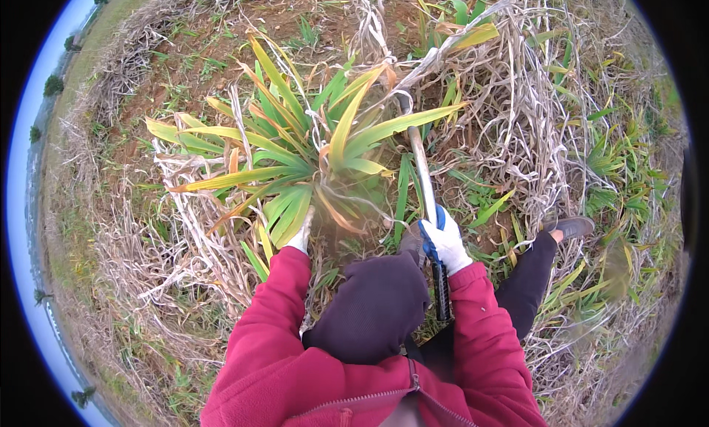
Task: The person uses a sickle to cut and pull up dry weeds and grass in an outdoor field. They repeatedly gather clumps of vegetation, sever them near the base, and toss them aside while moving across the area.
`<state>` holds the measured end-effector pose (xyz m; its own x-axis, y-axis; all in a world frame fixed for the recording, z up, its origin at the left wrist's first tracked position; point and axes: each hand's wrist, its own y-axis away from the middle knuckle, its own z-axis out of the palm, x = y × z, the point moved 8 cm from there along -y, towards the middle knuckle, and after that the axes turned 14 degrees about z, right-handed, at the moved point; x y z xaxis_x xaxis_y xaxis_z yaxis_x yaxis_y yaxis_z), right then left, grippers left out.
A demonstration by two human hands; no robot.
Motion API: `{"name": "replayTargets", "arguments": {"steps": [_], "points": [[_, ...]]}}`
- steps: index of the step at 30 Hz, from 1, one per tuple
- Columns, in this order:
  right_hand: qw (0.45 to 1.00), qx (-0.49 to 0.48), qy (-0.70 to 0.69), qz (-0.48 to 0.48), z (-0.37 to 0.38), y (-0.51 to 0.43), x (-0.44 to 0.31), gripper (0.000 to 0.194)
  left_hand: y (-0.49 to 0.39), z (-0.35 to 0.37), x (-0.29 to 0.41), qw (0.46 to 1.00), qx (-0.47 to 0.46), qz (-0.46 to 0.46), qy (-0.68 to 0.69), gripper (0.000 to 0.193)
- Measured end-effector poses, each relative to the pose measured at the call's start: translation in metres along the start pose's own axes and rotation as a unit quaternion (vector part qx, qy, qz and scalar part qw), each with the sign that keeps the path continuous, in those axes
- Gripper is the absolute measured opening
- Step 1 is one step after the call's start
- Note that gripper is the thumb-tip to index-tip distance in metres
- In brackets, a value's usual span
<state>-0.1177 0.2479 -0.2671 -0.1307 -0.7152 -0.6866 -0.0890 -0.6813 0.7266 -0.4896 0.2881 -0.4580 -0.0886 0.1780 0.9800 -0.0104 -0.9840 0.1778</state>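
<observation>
My right hand (447, 240), in a white work glove with blue coating, is closed around the shaft of a long-handled tool (424, 169). Below the fist its black grip end sticks out. The tool's dark head lies up among leaves and dry stalks, partly covered, so its shape is unclear. In front of me a clump of sword-shaped leaves (293, 166), green with yellow and brown tips, spreads outward. My left hand (302, 233), also in a white glove, reaches in at the near side of this clump. Leaves hide its fingers, so its hold is not visible.
Dry, pale stalks (520, 122) are heaped on the right, with more dead leaves (205, 249) at left. Reddish soil (188, 67) with small weeds shows beyond the clump. My bent knee (376, 305) is between my arms; one shoe (573, 226) rests out to the right.
</observation>
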Motion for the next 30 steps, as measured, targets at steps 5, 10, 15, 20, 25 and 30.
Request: {"name": "replayTargets", "arguments": {"steps": [5,10,15,20,25,30], "points": [[0.997,-0.057,-0.004,0.059,0.039,-0.028,-0.005,0.035,-0.001,0.022,0.005,0.985,-0.106,0.058,0.125,0.046],[0.975,-0.172,0.14,-0.029,0.066,-0.017,-0.012,0.05,-0.018,0.037,0.012,0.972,-0.103,0.012,0.21,0.046],[0.909,-0.171,0.335,-0.18,0.089,0.007,-0.029,0.062,-0.041,0.034,0.032,0.992,-0.049,0.035,0.108,0.044],[0.87,-0.129,0.463,-0.109,0.082,0.003,-0.02,0.063,-0.071,0.049,0.065,0.995,-0.008,0.085,0.046,0.042],[0.833,-0.11,0.512,-0.182,0.081,0.009,-0.017,0.062,-0.102,0.071,0.088,0.983,0.019,0.122,-0.135,0.04],[0.838,-0.137,0.514,-0.126,0.058,0.019,-0.005,0.061,-0.132,0.017,0.09,0.982,0.089,0.122,-0.112,0.038]]}}
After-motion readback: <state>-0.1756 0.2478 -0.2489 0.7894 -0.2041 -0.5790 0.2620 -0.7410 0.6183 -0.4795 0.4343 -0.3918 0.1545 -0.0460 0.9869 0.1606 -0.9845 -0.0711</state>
